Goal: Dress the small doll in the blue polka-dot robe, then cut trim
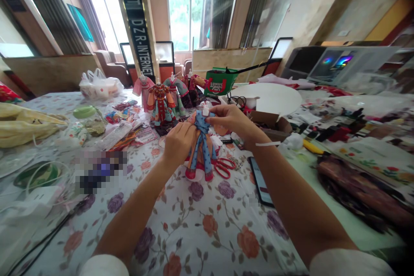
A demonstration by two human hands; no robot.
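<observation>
A small doll dress (pixel 203 146) in orange and blue, with a red hem, stands upright in the middle of the table. My left hand (pixel 179 140) is closed on the left side of its orange cloth, its fingertips partly hidden. At the top, my right hand (pixel 230 120) pinches the blue fabric near the white neck piece (pixel 206 108). Long blue ribbons hang down the dress front. Just right of the hem lie red-handled scissors (pixel 224 168). Behind my left hand stands another doll dress (pixel 161 103) in red and teal, with a pink one (pixel 143 90) beside it.
A phone (pixel 260 181) lies beside my right forearm. An open cardboard box (pixel 271 126) and a green bag (pixel 220 82) stand behind. To the left are a green-lidded jar (pixel 89 120), packets and cables. Clutter, including a dark cloth (pixel 349 185), covers the right side.
</observation>
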